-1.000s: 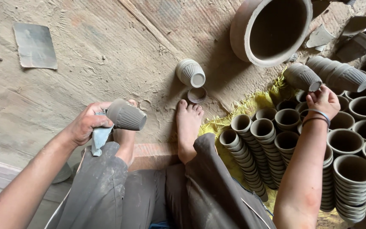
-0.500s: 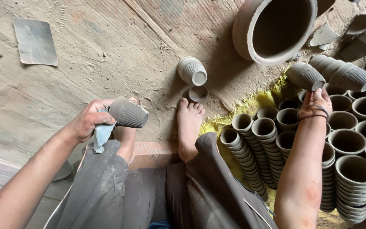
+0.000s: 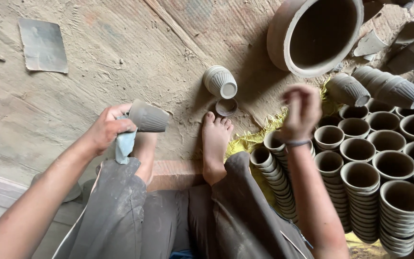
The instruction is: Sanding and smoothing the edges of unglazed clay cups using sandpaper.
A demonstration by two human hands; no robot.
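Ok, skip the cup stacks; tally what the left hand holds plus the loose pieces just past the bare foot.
Clay cups: 2 (held cup, ribbed floor cup)
Cloth: 1
Small clay dish: 1
Total: 4

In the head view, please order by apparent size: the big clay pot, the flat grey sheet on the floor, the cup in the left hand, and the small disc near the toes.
1. Big clay pot
2. Flat grey sheet
3. Cup in the left hand
4. Small disc

The cup lies nearer the camera, but the order looks clear.
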